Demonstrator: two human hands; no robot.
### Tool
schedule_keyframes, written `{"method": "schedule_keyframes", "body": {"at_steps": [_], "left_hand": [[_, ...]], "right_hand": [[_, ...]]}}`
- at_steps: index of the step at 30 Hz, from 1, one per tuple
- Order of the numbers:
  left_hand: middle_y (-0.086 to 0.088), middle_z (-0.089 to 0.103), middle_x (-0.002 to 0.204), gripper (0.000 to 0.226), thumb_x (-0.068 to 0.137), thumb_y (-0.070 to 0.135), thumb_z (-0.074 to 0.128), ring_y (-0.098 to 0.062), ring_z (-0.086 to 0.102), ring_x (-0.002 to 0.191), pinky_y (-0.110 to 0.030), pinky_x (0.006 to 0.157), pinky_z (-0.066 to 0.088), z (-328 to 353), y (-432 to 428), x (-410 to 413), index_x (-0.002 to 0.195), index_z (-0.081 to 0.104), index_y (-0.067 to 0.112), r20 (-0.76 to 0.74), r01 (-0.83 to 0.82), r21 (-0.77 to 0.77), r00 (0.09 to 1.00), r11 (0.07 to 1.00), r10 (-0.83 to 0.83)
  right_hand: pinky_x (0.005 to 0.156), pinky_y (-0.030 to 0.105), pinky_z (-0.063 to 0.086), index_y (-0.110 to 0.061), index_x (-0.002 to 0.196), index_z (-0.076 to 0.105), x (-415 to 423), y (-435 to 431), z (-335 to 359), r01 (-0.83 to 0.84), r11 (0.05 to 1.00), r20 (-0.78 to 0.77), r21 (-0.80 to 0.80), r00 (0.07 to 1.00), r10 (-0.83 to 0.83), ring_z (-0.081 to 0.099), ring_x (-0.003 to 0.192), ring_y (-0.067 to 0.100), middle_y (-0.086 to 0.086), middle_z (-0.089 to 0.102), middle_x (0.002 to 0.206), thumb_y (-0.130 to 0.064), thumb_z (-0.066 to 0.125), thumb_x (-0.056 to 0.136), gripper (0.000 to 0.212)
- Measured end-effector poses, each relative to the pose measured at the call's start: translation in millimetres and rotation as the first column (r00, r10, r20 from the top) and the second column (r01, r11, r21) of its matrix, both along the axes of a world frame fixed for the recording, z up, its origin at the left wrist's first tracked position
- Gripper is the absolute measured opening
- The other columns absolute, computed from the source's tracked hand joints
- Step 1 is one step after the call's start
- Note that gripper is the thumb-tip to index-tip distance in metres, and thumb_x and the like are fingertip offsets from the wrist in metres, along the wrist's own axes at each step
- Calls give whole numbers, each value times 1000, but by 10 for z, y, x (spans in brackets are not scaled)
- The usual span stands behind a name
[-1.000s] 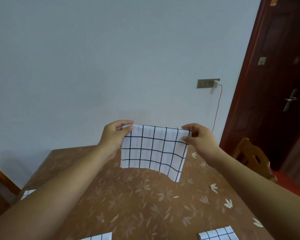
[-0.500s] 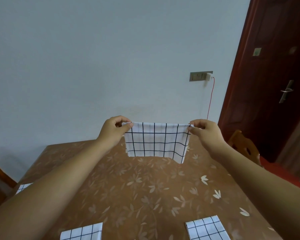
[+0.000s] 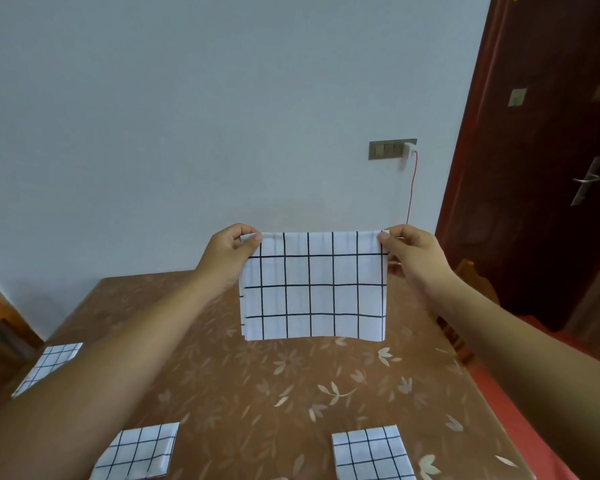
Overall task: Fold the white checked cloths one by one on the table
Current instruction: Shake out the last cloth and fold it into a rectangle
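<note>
Now the cloth [image 3: 314, 289] hangs straight above the surface [image 3: 257, 393], its sagging corner evened out since a second ago, while fingers [image 3: 253, 237] of the left hand [image 3: 227, 258] and right hand [image 3: 413, 258] pinch its top corners, seemingly ready for another fold.

Floral table [image 3: 291, 393] bears three seemingly folded cloths [image 3: 137, 452] [image 3: 371, 453] [image 3: 47, 367].

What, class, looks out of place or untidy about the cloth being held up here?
Little stands out. The held cloth, pinched at its top corners by the left hand and right hand, hangs level, though its layers sit slightly offset along its left edge.
</note>
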State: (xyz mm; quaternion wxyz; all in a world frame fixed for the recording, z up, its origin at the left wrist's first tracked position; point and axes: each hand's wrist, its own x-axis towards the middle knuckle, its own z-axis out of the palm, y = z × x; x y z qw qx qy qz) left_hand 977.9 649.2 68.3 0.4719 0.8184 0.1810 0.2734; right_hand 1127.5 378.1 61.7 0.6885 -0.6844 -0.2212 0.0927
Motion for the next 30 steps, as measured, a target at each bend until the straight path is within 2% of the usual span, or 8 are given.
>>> {"method": "schedule_keyframes", "body": {"at_steps": [5,8,11,14,19,22,25,30], "left_hand": [[-5,66,84,13,100,28,61,-17,60,74,-32,72,48,-53,-280,-6,89,67,28,-37,-17,64,999,998,20],[13,67,111,10,96,31,67,0,61,104,-17,84,44,-82,-533,-21,105,68,27,-86,31,145,996,989,-19],[18,62,127,39,89,40,74,5,59,115,-17,97,42,-23,-860,23,126,63,32,-194,183,178,970,967,-148],[14,68,116,35,89,35,76,1,65,109,-21,97,48,65,-1218,143,122,65,32,-216,296,172,942,940,-257],[-8,74,91,2,93,20,71,-27,71,88,-42,83,56,52,-1384,236,94,73,21,-73,216,120,975,969,-209],[-1,70,83,11,94,18,70,-15,66,75,-34,77,53,5,-1301,203,87,71,26,9,116,61,993,991,-117],[4,68,78,10,95,19,69,-10,65,72,-28,73,54,-15,-1246,134,87,72,26,64,57,-14,996,998,-56],[-7,74,93,8,96,17,67,-18,72,82,-41,83,59,-51,-1180,31,93,72,22,97,66,-155,994,986,-52]], "right_hand": [[65,31,50,-18,93,67,106,-211,-57,64,994,207,-88,977,-44,57,64,11,-5,64,71,-27,59,104,17],[61,23,43,-22,92,64,70,-261,-25,56,983,436,-177,899,27,49,59,0,-11,59,66,-28,57,105,16],[61,24,42,-26,93,63,-6,-272,38,-17,960,518,-279,839,166,50,61,4,-5,62,68,-30,56,105,15],[57,16,37,-23,96,63,-64,-296,137,-66,929,574,-364,770,279,47,56,5,-6,59,66,-27,57,106,12],[59,18,40,-28,114,47,23,-466,136,-170,903,528,-394,763,374,50,55,5,-12,62,73,-27,63,102,20],[73,38,48,-37,99,49,166,-574,-15,-89,854,494,-513,783,379,48,61,6,-25,57,68,-53,67,90,26],[87,55,52,-33,90,63,241,-653,-98,-60,824,464,-564,802,376,57,71,20,-10,59,71,-72,59,79,41],[67,31,43,-35,87,80,308,-714,-97,-177,864,372,-472,848,377,47,56,10,5,64,67,-59,68,91,27]]}}
